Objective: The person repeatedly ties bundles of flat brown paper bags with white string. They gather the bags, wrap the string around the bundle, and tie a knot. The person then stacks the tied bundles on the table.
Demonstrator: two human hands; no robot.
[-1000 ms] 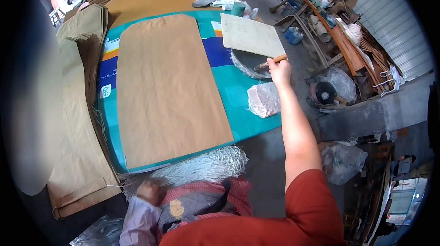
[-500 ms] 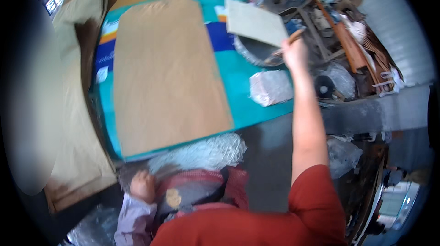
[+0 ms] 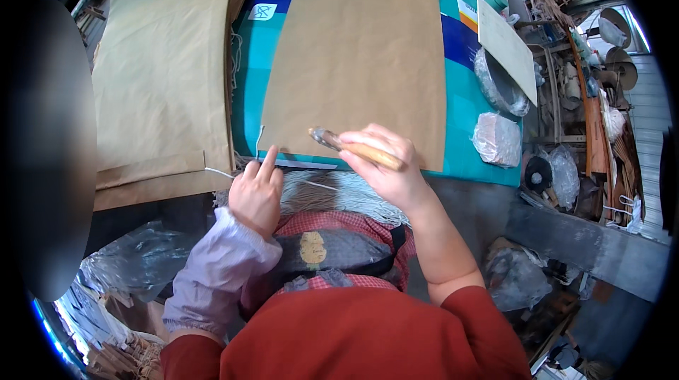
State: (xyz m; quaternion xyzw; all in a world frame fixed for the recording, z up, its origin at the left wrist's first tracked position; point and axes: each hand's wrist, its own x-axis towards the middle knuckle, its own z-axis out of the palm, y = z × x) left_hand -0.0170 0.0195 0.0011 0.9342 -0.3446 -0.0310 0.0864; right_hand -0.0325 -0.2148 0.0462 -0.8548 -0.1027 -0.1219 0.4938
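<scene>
My right hand (image 3: 382, 160) grips a small wooden-handled brush (image 3: 366, 153), its dark, worn head pointing left over the lower part of a brown paper sheet (image 3: 361, 61). My left hand (image 3: 256, 196) is at the sheet's near left corner, with index and middle fingers stretched out and the others bent. A short white cord (image 3: 259, 141) lies by its index fingertip, on the corner of the sheet; whether the fingertip pins it is hard to tell. Under the sheet is a teal and blue printed covering (image 3: 463, 146).
A stack of brown paper bags (image 3: 163, 61) with a white cord is on the left. At right, a pale board (image 3: 506, 47) leans over a plastic-wrapped bowl (image 3: 495, 86), near a plastic-wrapped block (image 3: 496, 139). A bundle of white cords (image 3: 339, 196) lies across my lap.
My right hand has come back from the wrapped bowl to the near edge of the sheet with the brush. My left hand has moved up to the corner. The view has shifted left.
</scene>
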